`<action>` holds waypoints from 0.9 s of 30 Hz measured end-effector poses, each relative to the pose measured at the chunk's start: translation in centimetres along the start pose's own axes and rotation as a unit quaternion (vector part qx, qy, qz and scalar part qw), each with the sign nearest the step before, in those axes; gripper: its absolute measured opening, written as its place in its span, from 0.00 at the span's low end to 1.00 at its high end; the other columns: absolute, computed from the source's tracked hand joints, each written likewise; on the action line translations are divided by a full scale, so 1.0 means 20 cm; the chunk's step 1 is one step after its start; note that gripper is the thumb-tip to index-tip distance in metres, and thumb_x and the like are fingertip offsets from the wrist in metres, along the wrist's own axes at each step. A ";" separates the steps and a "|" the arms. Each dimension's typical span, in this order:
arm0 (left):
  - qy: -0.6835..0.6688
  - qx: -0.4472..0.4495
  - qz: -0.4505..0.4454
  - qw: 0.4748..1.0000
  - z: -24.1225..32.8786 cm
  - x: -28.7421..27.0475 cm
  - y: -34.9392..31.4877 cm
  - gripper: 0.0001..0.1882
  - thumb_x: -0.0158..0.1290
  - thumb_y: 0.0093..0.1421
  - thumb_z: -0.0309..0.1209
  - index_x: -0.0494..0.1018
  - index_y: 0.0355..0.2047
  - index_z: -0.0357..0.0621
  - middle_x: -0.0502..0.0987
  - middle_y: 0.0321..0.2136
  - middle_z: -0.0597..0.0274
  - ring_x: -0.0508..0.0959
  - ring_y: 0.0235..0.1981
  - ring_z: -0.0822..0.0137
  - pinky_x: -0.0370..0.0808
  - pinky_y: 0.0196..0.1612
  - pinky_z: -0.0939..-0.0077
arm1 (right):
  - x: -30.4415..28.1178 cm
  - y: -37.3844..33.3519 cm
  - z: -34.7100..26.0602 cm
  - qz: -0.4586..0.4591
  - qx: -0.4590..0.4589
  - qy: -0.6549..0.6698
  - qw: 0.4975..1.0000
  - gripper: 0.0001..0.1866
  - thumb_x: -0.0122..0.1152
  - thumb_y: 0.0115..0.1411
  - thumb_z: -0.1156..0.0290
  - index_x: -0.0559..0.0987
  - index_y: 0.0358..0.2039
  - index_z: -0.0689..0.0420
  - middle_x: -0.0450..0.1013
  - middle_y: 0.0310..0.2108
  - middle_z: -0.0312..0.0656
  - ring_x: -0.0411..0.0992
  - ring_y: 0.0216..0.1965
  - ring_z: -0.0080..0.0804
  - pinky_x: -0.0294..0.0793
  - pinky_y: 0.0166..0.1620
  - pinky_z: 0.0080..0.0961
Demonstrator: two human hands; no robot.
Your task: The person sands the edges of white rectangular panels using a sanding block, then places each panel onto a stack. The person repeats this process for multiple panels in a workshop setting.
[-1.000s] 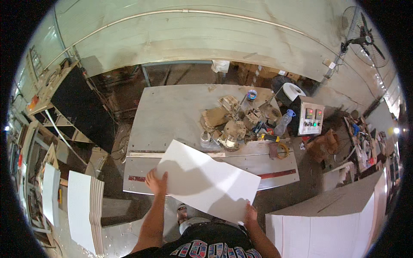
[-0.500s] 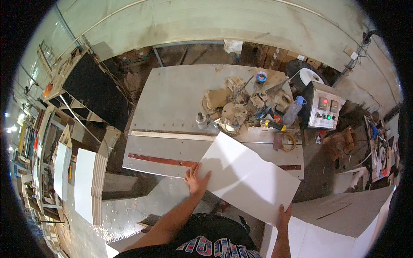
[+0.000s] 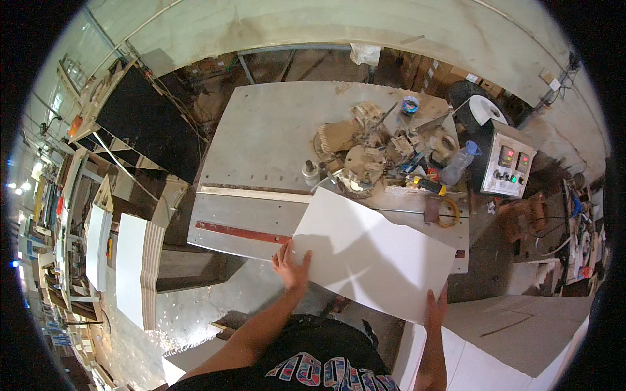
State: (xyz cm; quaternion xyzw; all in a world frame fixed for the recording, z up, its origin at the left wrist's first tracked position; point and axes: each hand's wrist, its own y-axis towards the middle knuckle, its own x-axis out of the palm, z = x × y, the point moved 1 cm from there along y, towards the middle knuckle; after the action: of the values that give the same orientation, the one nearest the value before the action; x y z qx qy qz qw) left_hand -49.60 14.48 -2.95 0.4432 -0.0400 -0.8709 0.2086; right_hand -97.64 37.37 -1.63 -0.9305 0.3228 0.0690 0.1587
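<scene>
A white rectangular panel (image 3: pixel 372 254) spans the space between my hands, tilted over the front of a grey metal machine table (image 3: pixel 261 143). At its left corner, my left hand (image 3: pixel 291 266) grips the edge with fingers spread along it and the thumb on the panel. My right hand (image 3: pixel 435 307) holds the near right corner, its thumb and fingers upright at the edge. The panel's far corner reaches the dusty machine head (image 3: pixel 365 163) and covers part of the metal guide rail (image 3: pixel 254 193). A red strip (image 3: pixel 241 231) shows left of the panel.
A control box (image 3: pixel 507 163) with lit displays stands right of the table, near a clear plastic bottle (image 3: pixel 460 163) and a yellow-black tool (image 3: pixel 429 185). White panels (image 3: pixel 134 270) stand stacked on the left. A large board (image 3: pixel 521 326) lies at lower right.
The panel has swung slightly flatter and a little leftward, with both hands still on it. My view has shifted, so the table sits a little higher in the picture.
</scene>
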 end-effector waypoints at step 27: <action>0.116 -0.029 0.013 0.993 -0.54 -0.15 0.82 0.32 0.76 0.63 0.53 0.86 0.65 0.63 0.78 0.72 0.64 0.64 0.81 0.43 0.47 0.82 0.23 | 0.94 -0.11 -0.05 0.037 0.049 -0.065 0.996 0.48 0.69 0.73 0.80 0.56 0.88 0.59 0.59 0.85 0.51 0.62 0.81 0.45 0.62 0.80 0.41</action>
State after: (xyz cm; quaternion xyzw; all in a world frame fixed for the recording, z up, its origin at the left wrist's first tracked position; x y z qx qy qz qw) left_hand -34.21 2.03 -2.96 0.5347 0.0043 -0.8114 0.2361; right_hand -81.52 27.68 -4.46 -0.9026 0.3489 0.1191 0.2222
